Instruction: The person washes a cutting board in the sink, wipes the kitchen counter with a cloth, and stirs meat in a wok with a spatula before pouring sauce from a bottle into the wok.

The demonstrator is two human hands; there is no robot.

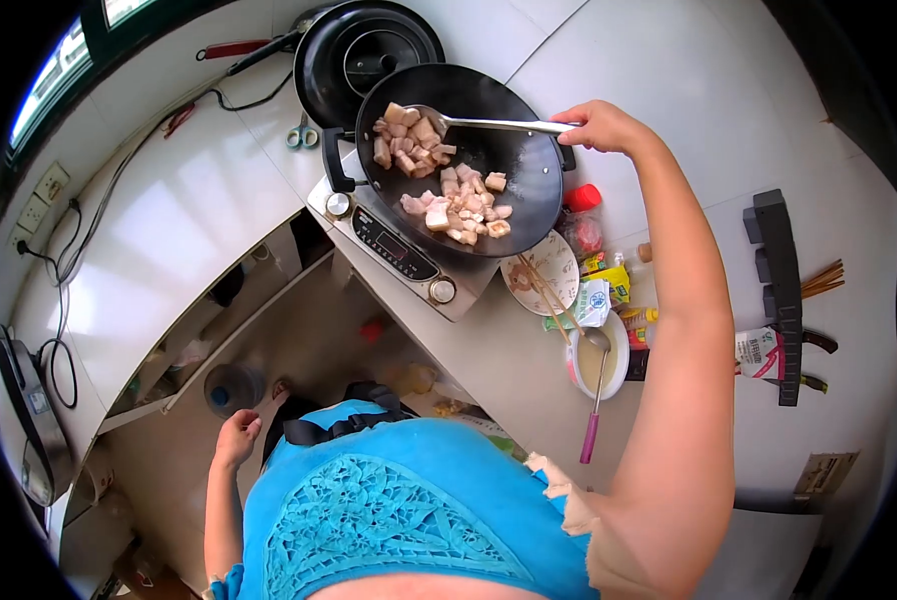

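My right hand [599,128] is closed around the handle end of a metal spatula [499,124]. The spatula's head lies among cubes of pale meat [409,140] at the far left of a black wok [499,90]. A second heap of meat cubes [461,208] sits nearer to me, apart from the first. The wok rests on an induction cooker [399,245] with a control panel and two knobs. Low at my left side hangs my left hand [237,438], its fingers curled in, touching nothing that I can see.
Behind the wok lies a black lid [369,60]; scissors [303,134] are to its left. Right of the cooker are a plate [544,275] with chopsticks, a red-capped jar [583,215], seasoning packets, and a white bowl [617,370] with a purple-handled ladle [591,430]. A knife rack [774,290] is farther right.
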